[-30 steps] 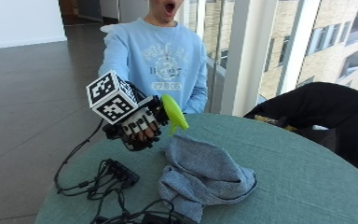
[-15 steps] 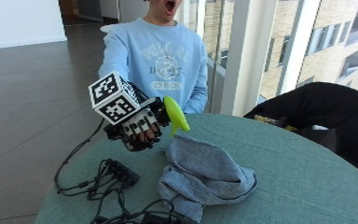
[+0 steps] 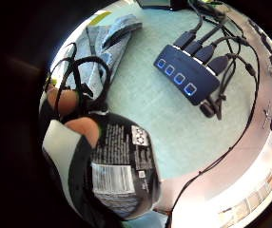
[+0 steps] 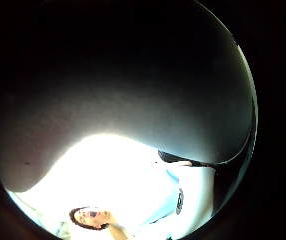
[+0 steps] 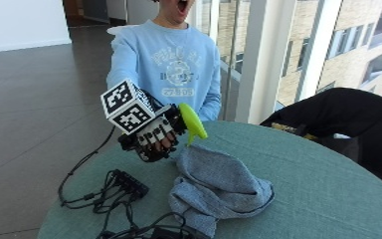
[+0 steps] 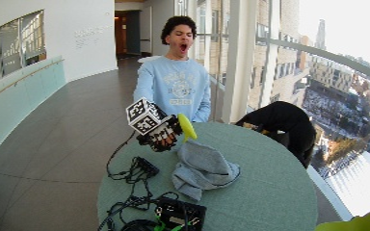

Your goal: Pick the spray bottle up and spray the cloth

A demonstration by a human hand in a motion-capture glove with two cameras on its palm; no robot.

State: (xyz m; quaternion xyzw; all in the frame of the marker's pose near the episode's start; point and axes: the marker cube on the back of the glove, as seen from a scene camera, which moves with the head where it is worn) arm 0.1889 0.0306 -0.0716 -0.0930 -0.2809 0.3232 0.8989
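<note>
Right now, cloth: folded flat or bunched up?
Bunched up. The cloth lies in a rumpled heap on the table, edges curled over, below the raised spray bottle.

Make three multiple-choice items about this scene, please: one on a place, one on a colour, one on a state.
1. Where does the crumpled grey cloth lie?
A. on the round green table
B. on the floor
C. over the dark chair

2. What colour is the head of the dark-bodied spray bottle?
A. red
B. yellow-green
C. white

3. What is the black-gloved right hand doing?
A. resting flat on the table
B. holding the spray bottle above the table
C. pinching the cloth

Answers: 1 A, the outside view shows the cloth on the tabletop. 2 B, the head is bright yellow-green. 3 B, the fingers curl round the bottle, raised beside the cloth.
</note>
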